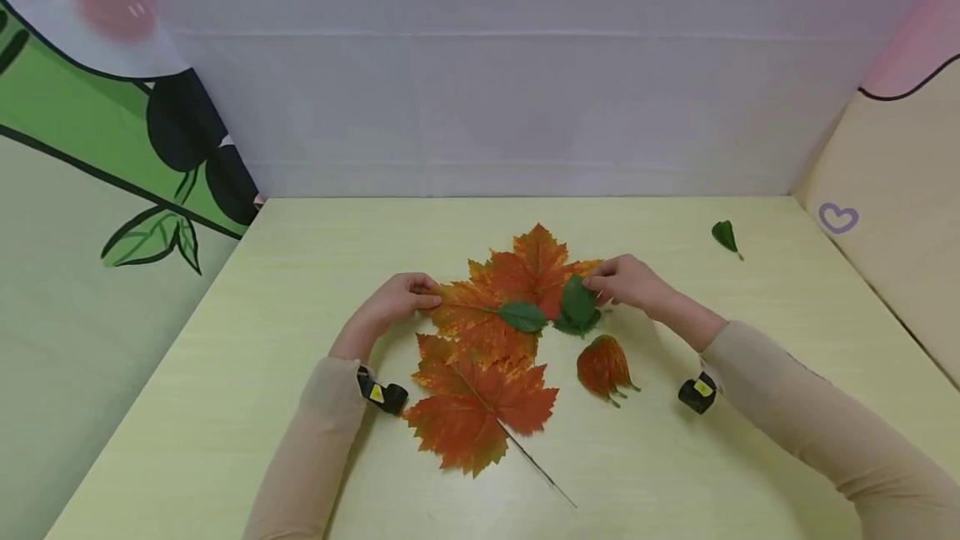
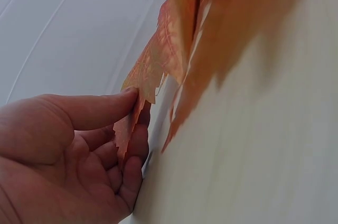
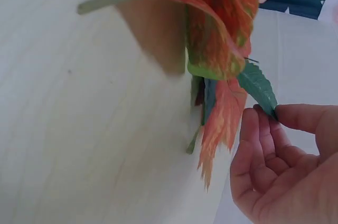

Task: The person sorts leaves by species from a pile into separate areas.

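At its left edge, an orange maple leaf (image 1: 467,312) is pinched between thumb and fingers of my left hand (image 1: 393,300); the left wrist view shows the thumb (image 2: 108,110) on the leaf's tip. My right hand (image 1: 628,280) pinches one end of a small green leaf (image 1: 578,298). This leaf overlaps a second green leaf (image 1: 576,328) and the rear maple leaf (image 1: 537,263). A third green leaf (image 1: 522,317) lies on the left maple leaf. Nearer me, another maple leaf (image 1: 468,411) overlaps the group, its thin dark stem pointing front right.
A bunch of curled red-orange leaves (image 1: 602,363) lies just in front of my right hand. One lone green leaf (image 1: 725,234) lies at the back right of the table (image 1: 645,473). A pale cloth wall (image 1: 525,115) rises behind, with printed side panels.
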`<state>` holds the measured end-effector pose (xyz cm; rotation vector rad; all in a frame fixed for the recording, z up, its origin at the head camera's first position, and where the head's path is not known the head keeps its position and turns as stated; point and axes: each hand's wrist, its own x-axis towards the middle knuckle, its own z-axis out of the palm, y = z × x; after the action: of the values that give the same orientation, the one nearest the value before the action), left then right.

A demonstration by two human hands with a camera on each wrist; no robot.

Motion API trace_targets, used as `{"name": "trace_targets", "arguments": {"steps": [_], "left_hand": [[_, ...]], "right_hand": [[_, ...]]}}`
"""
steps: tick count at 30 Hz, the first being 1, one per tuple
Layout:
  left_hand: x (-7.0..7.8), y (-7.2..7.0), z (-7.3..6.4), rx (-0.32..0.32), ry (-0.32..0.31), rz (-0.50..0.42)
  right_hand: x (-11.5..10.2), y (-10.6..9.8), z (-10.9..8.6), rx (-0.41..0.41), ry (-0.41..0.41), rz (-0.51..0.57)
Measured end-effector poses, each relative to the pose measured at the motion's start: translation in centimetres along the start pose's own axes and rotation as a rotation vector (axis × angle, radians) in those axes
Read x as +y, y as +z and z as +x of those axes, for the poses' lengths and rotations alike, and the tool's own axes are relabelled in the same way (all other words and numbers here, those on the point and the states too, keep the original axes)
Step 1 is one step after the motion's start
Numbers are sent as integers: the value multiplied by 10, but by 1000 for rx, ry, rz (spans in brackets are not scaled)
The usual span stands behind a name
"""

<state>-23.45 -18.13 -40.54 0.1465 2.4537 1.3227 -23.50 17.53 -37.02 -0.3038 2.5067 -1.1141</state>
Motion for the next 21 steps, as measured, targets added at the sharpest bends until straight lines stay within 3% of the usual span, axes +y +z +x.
{"name": "trace_targets", "arguments": {"steps": [6,15,21], "left_hand": [[-4,1,-3,-6,-14,12],[-2,3,-3,-4,-5,-4],[-1,1,-1,7,-4,2]], "right_hand": [[6,-8,4,42,2,86],[18,-30,12,180,42,31],[25,-48,16,208,67,20]]}}
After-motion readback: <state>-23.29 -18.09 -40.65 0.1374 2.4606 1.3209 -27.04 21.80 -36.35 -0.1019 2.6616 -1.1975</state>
